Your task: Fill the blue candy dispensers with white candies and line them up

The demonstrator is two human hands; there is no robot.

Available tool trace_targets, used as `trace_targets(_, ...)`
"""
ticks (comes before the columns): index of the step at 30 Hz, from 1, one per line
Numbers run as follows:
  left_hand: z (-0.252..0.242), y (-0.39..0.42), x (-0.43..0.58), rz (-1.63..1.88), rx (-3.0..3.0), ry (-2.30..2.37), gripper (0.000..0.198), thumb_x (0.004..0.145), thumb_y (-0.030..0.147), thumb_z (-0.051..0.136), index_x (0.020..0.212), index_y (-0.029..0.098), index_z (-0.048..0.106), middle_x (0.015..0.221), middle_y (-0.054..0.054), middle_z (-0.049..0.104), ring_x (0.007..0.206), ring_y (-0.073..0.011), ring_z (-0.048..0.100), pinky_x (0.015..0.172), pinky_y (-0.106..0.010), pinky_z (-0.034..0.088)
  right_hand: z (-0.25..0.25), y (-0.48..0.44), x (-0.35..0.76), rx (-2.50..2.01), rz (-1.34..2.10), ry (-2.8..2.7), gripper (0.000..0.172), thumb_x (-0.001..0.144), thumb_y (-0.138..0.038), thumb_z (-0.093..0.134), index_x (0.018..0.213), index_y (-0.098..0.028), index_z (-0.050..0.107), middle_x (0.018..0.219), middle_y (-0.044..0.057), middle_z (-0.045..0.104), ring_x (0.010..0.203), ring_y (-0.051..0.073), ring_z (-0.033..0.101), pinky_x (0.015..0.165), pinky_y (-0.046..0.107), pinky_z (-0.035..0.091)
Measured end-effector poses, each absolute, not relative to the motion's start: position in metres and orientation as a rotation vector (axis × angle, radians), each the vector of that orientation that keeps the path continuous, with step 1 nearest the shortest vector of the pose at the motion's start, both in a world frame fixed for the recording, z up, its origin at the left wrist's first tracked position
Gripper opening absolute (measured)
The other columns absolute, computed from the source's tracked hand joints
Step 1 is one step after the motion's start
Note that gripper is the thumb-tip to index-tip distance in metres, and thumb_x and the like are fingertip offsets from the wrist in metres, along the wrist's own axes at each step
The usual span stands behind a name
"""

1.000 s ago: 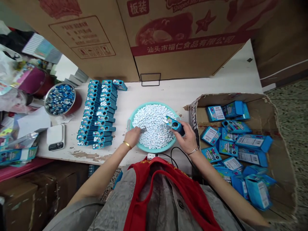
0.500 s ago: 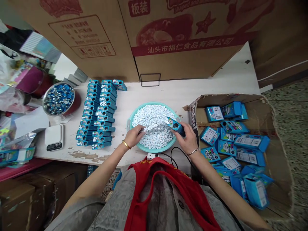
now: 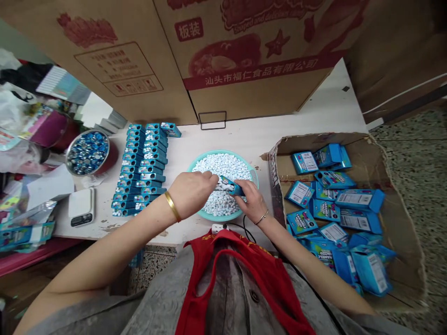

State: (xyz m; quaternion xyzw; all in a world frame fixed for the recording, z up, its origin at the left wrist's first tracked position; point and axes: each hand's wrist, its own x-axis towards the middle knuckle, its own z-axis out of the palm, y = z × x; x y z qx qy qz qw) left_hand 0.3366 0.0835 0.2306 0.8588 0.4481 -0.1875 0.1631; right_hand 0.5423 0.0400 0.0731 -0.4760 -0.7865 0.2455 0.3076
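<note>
A turquoise basin (image 3: 257, 179) full of small white candies (image 3: 221, 204) stands on the table in front of me. Over it my right hand (image 3: 250, 199) grips a small blue candy box (image 3: 234, 187), which is tilted with its open end facing left. My left hand (image 3: 195, 193), back of the hand up, is closed at that end of the box. White candies show between its fingertips and the box opening; the rest of its grip is hidden.
Rows of blue boxes (image 3: 151, 170) with round holes stand left of the basin. Farther left are a metal bowl of blue and silver pieces (image 3: 88, 151) and a white scale (image 3: 81, 207). A cardboard carton (image 3: 401, 204) of blue boxes sits right; big cartons (image 3: 244, 100) stand behind.
My left hand has risen out of the candies to the box opening. My right hand has brought the box left toward it. The whole view has shifted slightly.
</note>
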Motion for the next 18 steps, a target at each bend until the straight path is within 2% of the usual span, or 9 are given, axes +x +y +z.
trace_targets(3, 0.25, 0.082, 0.342, -0.586, 2.514, 1.256, 0.022, 0.091, 0.01, 0.039, 0.097, 0.014, 0.06, 0.094, -0.01, 0.064, 0.087, -0.0217, 0.063, 0.067, -0.03, 0.047, 0.072, 0.037, 0.54, -1.257, 0.672, -2.039, 0.035, 0.09, -0.025, 0.051, 0.125, -0.022, 0.05, 0.111, 0.011, 0.062, 0.106, 0.028, 0.057, 0.092, 0.049, 0.05)
trace_targets(6, 0.239, 0.079, 0.323, -0.513, 2.489, 1.378, 0.02, 0.093, 0.017, 0.041, 0.099, 0.015, 0.06, 0.097, -0.009, 0.064, 0.089, -0.0222, 0.063, 0.065, -0.029, 0.046, 0.071, 0.037, 0.544, -1.271, 0.686, -1.998, 0.036, 0.09, -0.025, 0.051, 0.125, -0.023, 0.049, 0.112, 0.011, 0.061, 0.108, 0.028, 0.057, 0.093, 0.049, 0.049)
trace_targets(9, 0.187, 0.07, 0.291, -0.44, 2.31, 1.605, 0.022, 0.094, 0.027, 0.042, 0.104, 0.017, 0.059, 0.1, -0.008, 0.063, 0.088, -0.0226, 0.063, 0.066, -0.031, 0.046, 0.071, 0.037, 0.554, -1.323, 0.684, -1.938, 0.035, 0.089, -0.028, 0.052, 0.124, -0.022, 0.05, 0.112, 0.012, 0.061, 0.108, 0.028, 0.057, 0.092, 0.048, 0.049)
trace_targets(13, 0.087, 0.047, 0.279, -0.409, 2.013, 1.688, 0.021, 0.092, 0.026, 0.046, 0.105, 0.017, 0.06, 0.106, -0.01, 0.064, 0.093, -0.0232, 0.063, 0.073, -0.032, 0.048, 0.075, 0.039, 0.569, -1.429, 0.646, -1.877, 0.033, 0.089, -0.032, 0.054, 0.12, -0.021, 0.053, 0.108, 0.011, 0.061, 0.103, 0.026, 0.059, 0.09, 0.045, 0.05)
trace_targets(15, 0.046, 0.036, 0.291, -0.224, 1.9, 1.696, 0.022, 0.092, 0.025, 0.047, 0.11, 0.019, 0.058, 0.111, -0.008, 0.064, 0.099, -0.0218, 0.062, 0.08, -0.031, 0.048, 0.075, 0.04, 0.573, -1.463, 0.619, -1.863, 0.032, 0.088, -0.034, 0.055, 0.117, -0.021, 0.054, 0.107, 0.011, 0.061, 0.102, 0.026, 0.059, 0.089, 0.044, 0.05)
trace_targets(18, 0.012, 0.027, 0.313, 0.047, 1.738, 1.712, 0.024, 0.092, 0.028, 0.048, 0.112, 0.019, 0.057, 0.108, -0.007, 0.065, 0.097, -0.0209, 0.062, 0.081, -0.032, 0.048, 0.076, 0.04, 0.576, -1.478, 0.598, -1.862, 0.031, 0.088, -0.036, 0.056, 0.115, -0.02, 0.055, 0.105, 0.011, 0.062, 0.1, 0.025, 0.06, 0.088, 0.044, 0.051)
